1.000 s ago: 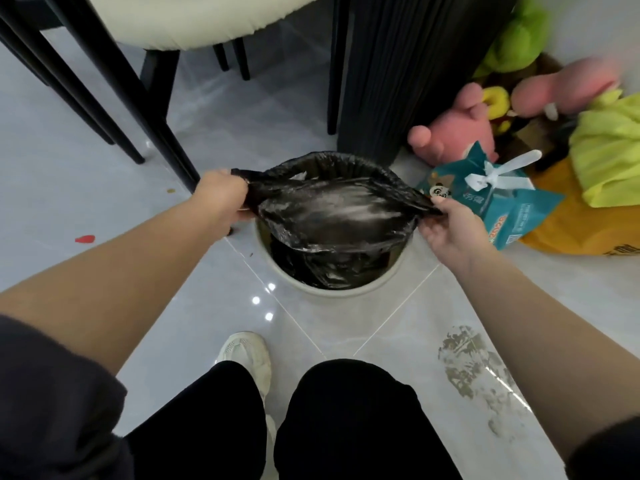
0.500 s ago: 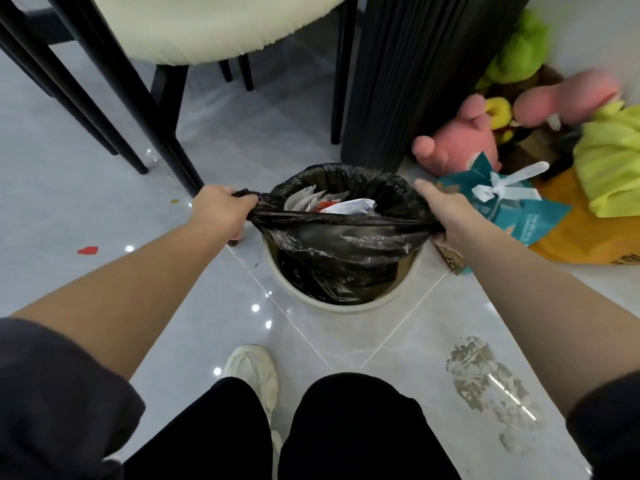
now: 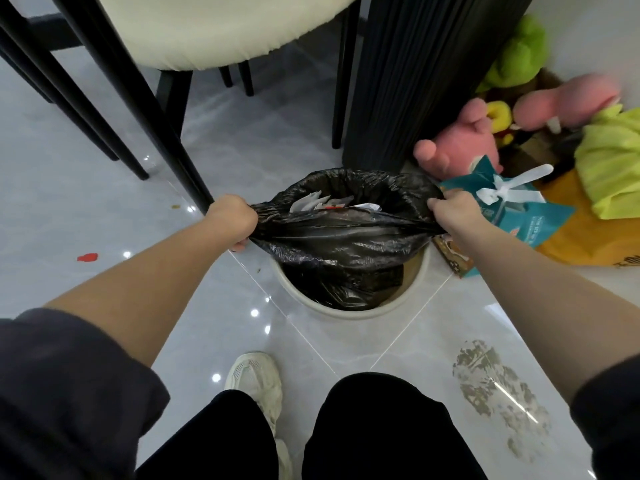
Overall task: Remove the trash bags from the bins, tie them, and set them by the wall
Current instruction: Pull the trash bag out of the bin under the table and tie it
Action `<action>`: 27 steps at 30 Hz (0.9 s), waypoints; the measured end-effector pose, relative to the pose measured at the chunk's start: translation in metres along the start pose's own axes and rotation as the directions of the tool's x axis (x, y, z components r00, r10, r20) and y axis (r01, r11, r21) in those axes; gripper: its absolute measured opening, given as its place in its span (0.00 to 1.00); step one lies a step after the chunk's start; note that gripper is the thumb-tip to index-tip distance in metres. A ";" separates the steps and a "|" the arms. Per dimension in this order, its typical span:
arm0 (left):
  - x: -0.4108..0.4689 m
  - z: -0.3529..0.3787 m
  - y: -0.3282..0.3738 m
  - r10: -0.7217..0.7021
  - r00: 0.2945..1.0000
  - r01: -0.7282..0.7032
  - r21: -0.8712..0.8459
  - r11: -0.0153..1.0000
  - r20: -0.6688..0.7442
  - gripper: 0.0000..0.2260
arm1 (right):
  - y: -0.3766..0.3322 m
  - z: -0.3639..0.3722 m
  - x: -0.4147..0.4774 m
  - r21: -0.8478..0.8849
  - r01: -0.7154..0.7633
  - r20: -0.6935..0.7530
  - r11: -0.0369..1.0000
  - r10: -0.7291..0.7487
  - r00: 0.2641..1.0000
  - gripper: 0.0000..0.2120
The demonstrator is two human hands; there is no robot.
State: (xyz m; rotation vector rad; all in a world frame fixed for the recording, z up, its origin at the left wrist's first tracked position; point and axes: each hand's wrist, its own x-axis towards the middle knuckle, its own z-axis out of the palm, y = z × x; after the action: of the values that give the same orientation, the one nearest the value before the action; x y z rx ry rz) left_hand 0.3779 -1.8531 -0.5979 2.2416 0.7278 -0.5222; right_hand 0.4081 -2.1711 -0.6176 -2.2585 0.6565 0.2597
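Note:
A black trash bag [image 3: 346, 240] sits in a round white bin [image 3: 349, 311] on the floor in front of me. My left hand [image 3: 232, 218] grips the bag's rim on its left side. My right hand [image 3: 453, 211] grips the rim on the right. The near edge of the rim is stretched taut between both hands and lifted above the bin. The bag's mouth is open at the back, showing white and red paper waste [image 3: 329, 204] inside.
A black fluted column [image 3: 426, 74] stands right behind the bin. Black chair legs [image 3: 138, 109] under a cream seat are at left. Pink plush toys [image 3: 460, 143], a teal gift bag [image 3: 516, 209] and yellow-green cloth [image 3: 613, 168] crowd the right. A smudge [image 3: 498, 389] marks the tiles.
The bag's near rim has dropped from a raised flap covering the mouth to a taut band, so the waste inside now shows. My right hand shifted up to the rim's far right.

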 end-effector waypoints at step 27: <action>-0.015 -0.001 0.029 0.123 0.969 -0.147 -0.100 0.984 -0.214 0.15 | -0.021 -0.004 -0.012 0.252 0.195 -0.079 0.948 -0.181 0.980 0.10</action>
State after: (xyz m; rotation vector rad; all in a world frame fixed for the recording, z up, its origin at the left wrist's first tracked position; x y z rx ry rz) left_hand 0.3851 -1.8739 -0.5744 2.2378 0.6843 -0.1768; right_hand 0.4087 -2.1571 -0.5980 -2.0628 0.4681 0.0162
